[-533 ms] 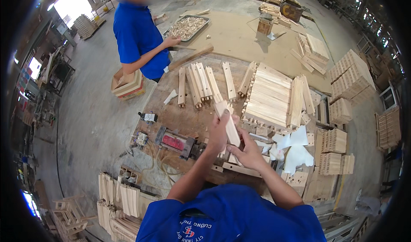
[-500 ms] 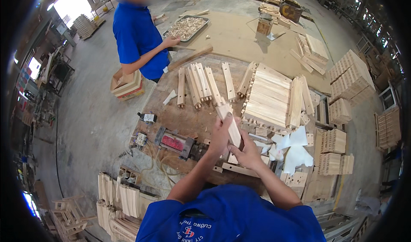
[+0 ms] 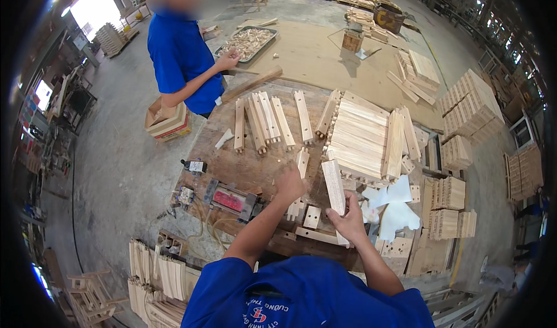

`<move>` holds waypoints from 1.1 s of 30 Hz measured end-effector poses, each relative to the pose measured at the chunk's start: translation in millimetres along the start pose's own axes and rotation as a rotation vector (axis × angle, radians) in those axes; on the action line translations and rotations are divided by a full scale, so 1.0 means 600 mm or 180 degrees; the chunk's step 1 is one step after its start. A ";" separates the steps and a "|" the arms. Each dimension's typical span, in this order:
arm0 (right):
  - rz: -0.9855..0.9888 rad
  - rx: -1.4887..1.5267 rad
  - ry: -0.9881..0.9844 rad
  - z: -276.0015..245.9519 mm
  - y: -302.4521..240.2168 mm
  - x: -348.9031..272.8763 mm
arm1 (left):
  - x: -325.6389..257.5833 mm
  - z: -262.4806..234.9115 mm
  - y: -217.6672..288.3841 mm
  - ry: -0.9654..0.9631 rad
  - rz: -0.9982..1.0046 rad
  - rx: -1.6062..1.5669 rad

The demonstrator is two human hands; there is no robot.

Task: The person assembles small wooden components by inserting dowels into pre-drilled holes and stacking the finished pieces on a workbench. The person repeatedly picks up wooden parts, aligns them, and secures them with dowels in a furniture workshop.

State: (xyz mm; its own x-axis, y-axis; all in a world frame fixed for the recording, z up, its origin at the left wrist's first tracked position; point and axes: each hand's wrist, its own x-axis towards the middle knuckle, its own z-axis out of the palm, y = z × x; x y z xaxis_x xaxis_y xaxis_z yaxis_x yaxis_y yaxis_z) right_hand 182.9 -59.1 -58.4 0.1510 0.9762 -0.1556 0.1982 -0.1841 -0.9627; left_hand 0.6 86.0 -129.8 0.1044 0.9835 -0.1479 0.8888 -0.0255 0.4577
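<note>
My right hand (image 3: 349,219) is closed round the lower part of a pale wooden slat (image 3: 333,180), tilted with its top end leaning left. My left hand (image 3: 291,183), slightly blurred, is curled over the middle of a narrow drilled wooden rail (image 3: 302,158); its palm side is hidden. Below that hand lies a small drilled block (image 3: 312,216). Several dowelled rails (image 3: 270,116) form a loose row on the worktable (image 3: 232,168) farther off. Right of them lies a broad panel of slats (image 3: 358,132) side by side.
A clamp device with a red part (image 3: 228,200) and hoses sits left of my left hand. White foam scraps (image 3: 397,218) lie at the right. Across the table a co-worker in blue (image 3: 184,55) reaches to a tray of small wood pieces (image 3: 246,42). Stacked wood (image 3: 473,107) stands right.
My hands have separated. The left moved down onto a rail at the table, while the right carried the slat slightly right and down. The view has shifted a little.
</note>
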 end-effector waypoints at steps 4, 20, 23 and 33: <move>0.0103 0.0491 -0.0016 -0.006 0.004 0.002 | 0.024 -0.016 -0.016 -0.0434 -0.0280 -0.0552; -0.0347 0.0329 -0.0156 0.044 -0.041 0.038 | -0.122 -0.107 0.033 -0.1107 0.0454 -0.4565; -0.0900 -0.0025 0.0084 0.046 -0.030 0.037 | -0.130 -0.101 0.043 -0.1117 0.0402 -0.4658; -0.1216 -0.0528 0.0026 0.030 -0.048 0.021 | -0.148 -0.120 0.056 -0.1308 0.0168 -0.4870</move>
State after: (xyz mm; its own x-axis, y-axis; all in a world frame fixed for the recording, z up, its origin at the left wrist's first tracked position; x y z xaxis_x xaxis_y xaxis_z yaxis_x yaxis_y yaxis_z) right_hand 161.8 -39.3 -36.6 0.0440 0.9771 0.2084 0.3949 0.1746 -0.9020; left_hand -10.9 10.5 -38.0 0.4534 0.8674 -0.2048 -0.3637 0.3899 0.8460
